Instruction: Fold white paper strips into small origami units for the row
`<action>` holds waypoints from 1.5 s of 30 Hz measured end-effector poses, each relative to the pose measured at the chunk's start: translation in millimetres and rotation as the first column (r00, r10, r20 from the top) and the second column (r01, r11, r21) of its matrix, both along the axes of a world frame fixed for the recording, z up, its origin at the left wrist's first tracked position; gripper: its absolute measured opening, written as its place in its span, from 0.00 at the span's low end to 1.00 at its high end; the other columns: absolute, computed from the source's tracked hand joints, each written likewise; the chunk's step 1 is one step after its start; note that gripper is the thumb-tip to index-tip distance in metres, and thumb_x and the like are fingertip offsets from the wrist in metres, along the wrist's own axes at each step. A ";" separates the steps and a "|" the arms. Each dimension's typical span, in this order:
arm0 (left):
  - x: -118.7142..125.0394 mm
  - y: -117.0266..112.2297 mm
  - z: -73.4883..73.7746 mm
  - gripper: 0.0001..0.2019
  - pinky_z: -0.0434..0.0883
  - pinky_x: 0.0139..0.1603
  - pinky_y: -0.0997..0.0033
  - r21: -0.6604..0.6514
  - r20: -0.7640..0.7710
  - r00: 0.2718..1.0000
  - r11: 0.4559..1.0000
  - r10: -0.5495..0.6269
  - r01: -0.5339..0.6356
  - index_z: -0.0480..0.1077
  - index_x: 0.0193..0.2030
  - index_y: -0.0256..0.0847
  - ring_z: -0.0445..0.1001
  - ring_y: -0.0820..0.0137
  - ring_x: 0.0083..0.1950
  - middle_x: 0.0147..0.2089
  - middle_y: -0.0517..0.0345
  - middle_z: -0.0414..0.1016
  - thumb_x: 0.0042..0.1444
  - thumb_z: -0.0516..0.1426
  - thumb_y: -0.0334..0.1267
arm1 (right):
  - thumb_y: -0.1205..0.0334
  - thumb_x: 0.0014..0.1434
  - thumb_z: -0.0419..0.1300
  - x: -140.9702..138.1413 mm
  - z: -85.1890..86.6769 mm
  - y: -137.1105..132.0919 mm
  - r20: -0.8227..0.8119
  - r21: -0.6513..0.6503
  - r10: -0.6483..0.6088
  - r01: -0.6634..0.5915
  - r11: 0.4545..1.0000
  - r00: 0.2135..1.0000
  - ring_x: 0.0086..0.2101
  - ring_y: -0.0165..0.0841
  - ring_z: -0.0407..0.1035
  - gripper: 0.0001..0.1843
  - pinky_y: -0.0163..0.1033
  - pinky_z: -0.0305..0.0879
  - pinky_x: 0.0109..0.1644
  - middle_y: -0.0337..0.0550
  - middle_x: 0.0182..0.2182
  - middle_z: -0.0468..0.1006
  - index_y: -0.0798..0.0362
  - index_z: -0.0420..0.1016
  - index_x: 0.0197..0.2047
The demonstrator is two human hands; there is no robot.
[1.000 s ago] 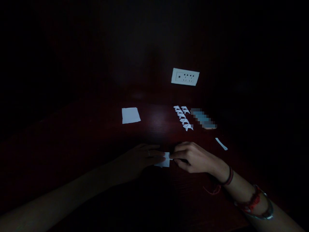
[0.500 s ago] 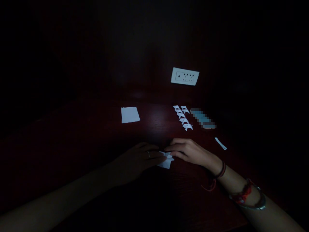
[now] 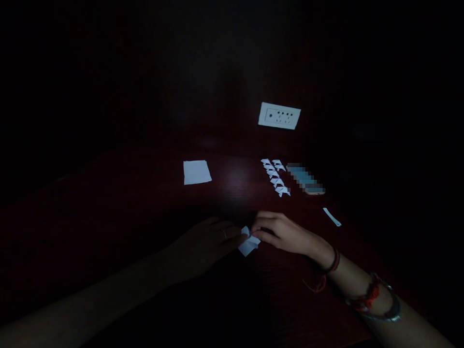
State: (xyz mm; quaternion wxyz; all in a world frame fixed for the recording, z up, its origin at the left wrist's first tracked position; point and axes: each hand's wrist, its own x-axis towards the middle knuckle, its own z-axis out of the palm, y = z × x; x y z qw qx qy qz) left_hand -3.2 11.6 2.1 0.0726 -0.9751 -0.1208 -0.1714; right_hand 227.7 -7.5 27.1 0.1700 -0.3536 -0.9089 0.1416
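The scene is very dark. A small white folded paper piece (image 3: 248, 244) lies on the dark red table (image 3: 145, 217) near its front middle. My left hand (image 3: 206, 241), with a ring on one finger, presses its fingertips on the paper's left side. My right hand (image 3: 281, 231) pinches the paper's upper right edge with curled fingers. Bracelets circle my right wrist and forearm.
A white square sheet (image 3: 196, 172) lies further back on the left. Several small folded white pieces (image 3: 275, 176) sit in rows at the back right, beside a phone (image 3: 305, 179). A white paper strip (image 3: 332, 216) lies to the right. A wall socket (image 3: 279, 115) is behind.
The paper has been turned and folded smaller between my fingers. My right hand slid a little left and lowered its wrist. My left hand stayed in place.
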 end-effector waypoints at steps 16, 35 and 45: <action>3.3 3.5 -10.4 0.18 0.59 0.48 0.65 -0.114 0.026 0.999 0.993 0.023 -0.020 0.56 0.55 0.43 0.61 0.65 0.50 0.52 0.55 0.63 0.58 0.47 0.29 | 0.71 0.52 0.52 -7.5 -6.2 -2.7 -0.129 -0.071 -0.168 0.160 0.985 0.977 0.28 0.24 0.60 0.04 0.29 0.57 0.32 0.38 0.28 0.66 0.56 0.66 0.28; 7.3 3.1 -2.1 0.18 0.54 0.54 0.64 -0.078 -0.013 0.998 0.995 -0.068 0.066 0.55 0.57 0.39 0.54 0.66 0.57 0.56 0.55 0.60 0.59 0.46 0.30 | 0.72 0.46 0.54 -12.0 -6.9 -0.5 -0.116 -0.126 -0.310 0.295 0.947 0.944 0.26 0.24 0.58 0.05 0.29 0.53 0.30 0.35 0.24 0.63 0.56 0.62 0.23; 6.5 0.4 5.4 0.20 0.56 0.54 0.61 -0.187 -0.026 0.998 0.981 -0.051 0.045 0.54 0.56 0.39 0.56 0.65 0.56 0.56 0.51 0.58 0.56 0.48 0.26 | 0.70 0.46 0.56 -11.7 -10.1 1.0 -0.152 -0.156 -0.374 0.352 0.923 0.915 0.25 0.24 0.59 0.02 0.29 0.55 0.29 0.35 0.24 0.66 0.56 0.66 0.24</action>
